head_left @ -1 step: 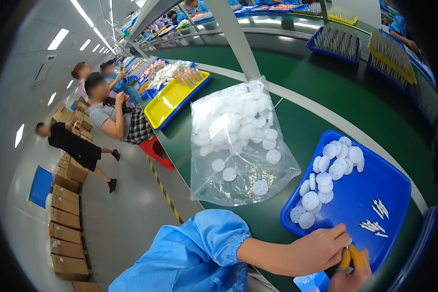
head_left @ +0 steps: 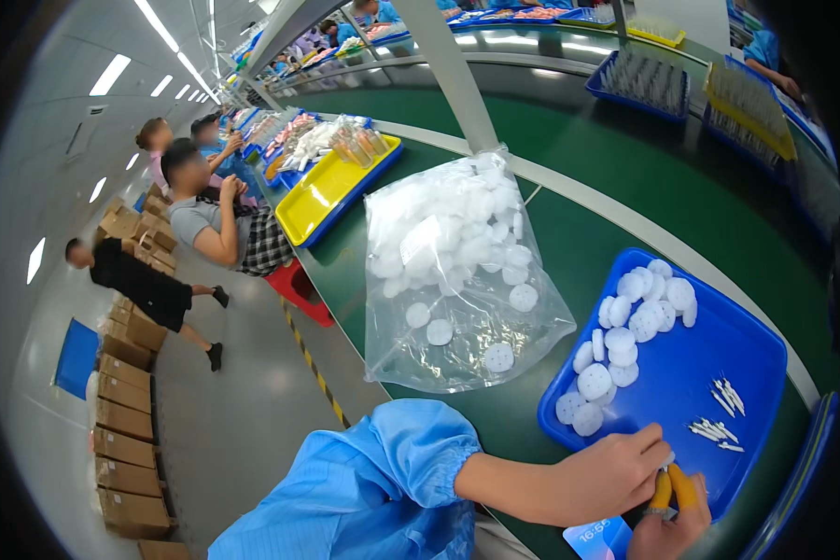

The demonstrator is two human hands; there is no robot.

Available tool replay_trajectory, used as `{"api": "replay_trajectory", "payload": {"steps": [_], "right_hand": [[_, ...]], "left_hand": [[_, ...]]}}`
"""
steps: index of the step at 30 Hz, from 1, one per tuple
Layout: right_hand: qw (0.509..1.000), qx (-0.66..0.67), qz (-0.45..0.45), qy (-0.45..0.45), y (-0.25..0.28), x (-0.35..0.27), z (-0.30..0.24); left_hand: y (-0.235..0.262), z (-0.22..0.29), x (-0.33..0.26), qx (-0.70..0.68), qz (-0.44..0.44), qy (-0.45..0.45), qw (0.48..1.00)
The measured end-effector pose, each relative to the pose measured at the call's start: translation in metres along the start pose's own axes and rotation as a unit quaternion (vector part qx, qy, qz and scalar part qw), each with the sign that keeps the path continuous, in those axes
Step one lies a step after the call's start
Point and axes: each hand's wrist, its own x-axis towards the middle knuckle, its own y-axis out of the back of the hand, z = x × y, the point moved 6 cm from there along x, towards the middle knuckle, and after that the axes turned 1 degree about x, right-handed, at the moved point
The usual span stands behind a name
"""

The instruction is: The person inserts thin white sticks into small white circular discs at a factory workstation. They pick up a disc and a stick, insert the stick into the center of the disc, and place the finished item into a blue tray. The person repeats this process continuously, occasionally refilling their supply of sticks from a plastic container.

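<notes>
My left hand (head_left: 616,474), in a blue sleeve, reaches over the near edge of a blue tray (head_left: 663,397). Its fingertips pinch a small white piece (head_left: 667,459), mostly hidden by the fingers. Close against it is my right hand (head_left: 674,513), two fingers covered in yellow finger cots, closed at the same piece. White round discs with small holes (head_left: 595,382) lie along the tray's left and far sides. Several thin white sticks with fine tips (head_left: 714,431) rest in two small groups on the right of the tray.
Left of the tray lies a clear plastic bag (head_left: 457,252) full of white discs. A phone (head_left: 597,539) with a lit screen sits by my wrists. Farther off are a yellow tray (head_left: 322,201), seated co-workers, a metal post (head_left: 457,79) and bristling trays (head_left: 639,86) on the green belt.
Both hands stay together at the tray's near edge, with barely any shift in the fingers. The view has moved very slightly.
</notes>
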Motion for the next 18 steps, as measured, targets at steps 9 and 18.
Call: {"api": "replay_trajectory", "payload": {"steps": [9,18], "right_hand": [[0.982,-0.043,0.085,0.164,0.037,0.035,0.001],[0.948,-0.252,0.115,0.160,0.071,0.040,0.038]], "left_hand": [[0.031,-0.007,0.020,0.082,0.036,0.044,0.995],[0.023,-0.008,0.033,-0.019,0.013,0.100,0.995]]}}
